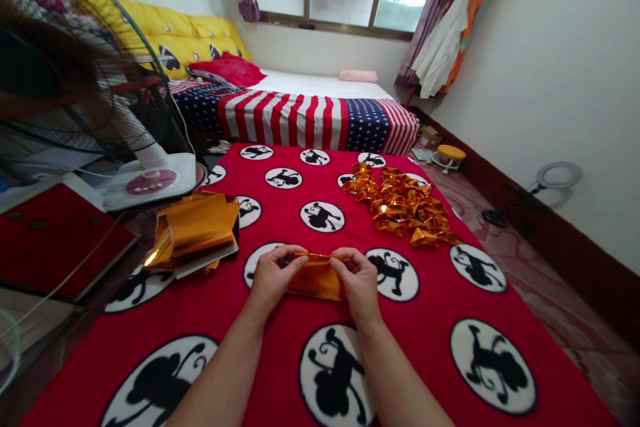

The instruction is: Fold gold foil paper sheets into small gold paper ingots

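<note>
A sheet of shiny gold paper is held just above the red cloth with its far edge rolled or folded over. My left hand pinches the left end of that edge between thumb and fingers. At the right end, my right hand pinches it the same way. Left of my hands lies a loose stack of gold paper sheets, some showing pale undersides. Several folded gold paper pieces form a pile on the cloth at the back right.
An electric fan stands at the left beside a red box. Beyond the cloth is a bed with a striped cover. A yellow stool and a ring light stand at the right.
</note>
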`<state>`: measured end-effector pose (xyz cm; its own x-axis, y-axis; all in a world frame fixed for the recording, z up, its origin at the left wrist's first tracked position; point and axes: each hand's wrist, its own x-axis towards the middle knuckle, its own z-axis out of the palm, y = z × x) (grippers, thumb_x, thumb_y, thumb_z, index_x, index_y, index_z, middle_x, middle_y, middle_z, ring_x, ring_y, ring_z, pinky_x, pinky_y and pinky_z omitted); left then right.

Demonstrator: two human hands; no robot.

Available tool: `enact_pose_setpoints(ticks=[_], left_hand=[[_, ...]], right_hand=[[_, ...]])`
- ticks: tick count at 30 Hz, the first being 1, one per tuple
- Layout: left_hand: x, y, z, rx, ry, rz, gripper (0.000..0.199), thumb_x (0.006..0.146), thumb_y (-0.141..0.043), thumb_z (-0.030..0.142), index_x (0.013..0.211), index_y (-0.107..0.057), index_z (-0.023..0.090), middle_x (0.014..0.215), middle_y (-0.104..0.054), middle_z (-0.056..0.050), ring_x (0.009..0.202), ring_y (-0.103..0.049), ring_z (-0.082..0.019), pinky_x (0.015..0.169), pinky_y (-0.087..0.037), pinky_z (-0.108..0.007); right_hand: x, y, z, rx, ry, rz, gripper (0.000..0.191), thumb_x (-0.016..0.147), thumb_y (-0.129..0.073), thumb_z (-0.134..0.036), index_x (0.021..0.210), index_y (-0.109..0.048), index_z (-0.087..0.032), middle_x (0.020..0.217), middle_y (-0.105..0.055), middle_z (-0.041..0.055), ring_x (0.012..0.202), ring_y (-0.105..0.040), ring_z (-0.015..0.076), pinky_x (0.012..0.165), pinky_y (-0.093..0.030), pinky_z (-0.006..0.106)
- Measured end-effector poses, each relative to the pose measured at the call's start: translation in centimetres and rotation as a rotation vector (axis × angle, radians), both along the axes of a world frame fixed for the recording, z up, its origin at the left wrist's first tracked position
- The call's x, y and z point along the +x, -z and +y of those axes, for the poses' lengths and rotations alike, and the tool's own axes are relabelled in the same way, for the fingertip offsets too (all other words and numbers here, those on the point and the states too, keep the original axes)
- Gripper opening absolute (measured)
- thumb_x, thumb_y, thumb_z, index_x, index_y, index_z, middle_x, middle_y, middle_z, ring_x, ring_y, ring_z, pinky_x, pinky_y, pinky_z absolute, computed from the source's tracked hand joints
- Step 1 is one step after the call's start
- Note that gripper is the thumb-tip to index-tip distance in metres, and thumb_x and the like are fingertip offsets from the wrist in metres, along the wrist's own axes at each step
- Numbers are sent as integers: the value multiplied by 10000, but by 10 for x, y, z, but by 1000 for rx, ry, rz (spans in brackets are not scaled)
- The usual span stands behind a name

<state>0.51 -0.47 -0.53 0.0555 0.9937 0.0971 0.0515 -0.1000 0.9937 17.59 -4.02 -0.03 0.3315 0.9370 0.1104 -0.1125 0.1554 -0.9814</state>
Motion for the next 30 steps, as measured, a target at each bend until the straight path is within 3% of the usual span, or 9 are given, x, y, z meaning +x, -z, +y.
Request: enact_pose_setpoints(ticks=[6, 12, 18, 30], left_hand=[[-1, -5, 1, 137, -41, 58, 147, 688, -776, 319, 757, -763, 189, 723, -585, -10, 608, -535, -97, 524, -423, -185], [0, -13, -1, 38, 28, -33, 164, 687, -754, 300, 706, -692, 150, 1029, -657, -83, 726, -633, -130, 584, -486, -203], [2, -13, -4, -74, 86, -100, 171, 719, -727, 301, 777, -655, 156, 733, -704, -33, 694, -665, -155, 635, -510, -221], [2, -11, -4, -102, 74, -139, 189, 699, -745, 293, 773, -654, 146, 706, -701, -15, 668, -663, -135, 619, -498, -192]], right_hand=[[-1, -3, -2, -40, -3, 13, 201, 691, -784, -344, 740, -670, -186, 704, -653, 6, 637, -578, 140, 590, -453, 245], [-3, -3, -3, -103, -52, 102, 243, 670, -807, -350, 739, -647, -181, 640, -622, -12, 564, -569, 128, 536, -454, 240], [-3, -4, -3, -89, -53, 109, 223, 656, -817, -315, 729, -657, -178, 656, -629, -8, 597, -571, 123, 562, -451, 228], [-1, 5, 1, -88, -64, 108, 243, 665, -815, -342, 753, -659, -177, 667, -635, -1, 595, -579, 129, 557, -449, 227]])
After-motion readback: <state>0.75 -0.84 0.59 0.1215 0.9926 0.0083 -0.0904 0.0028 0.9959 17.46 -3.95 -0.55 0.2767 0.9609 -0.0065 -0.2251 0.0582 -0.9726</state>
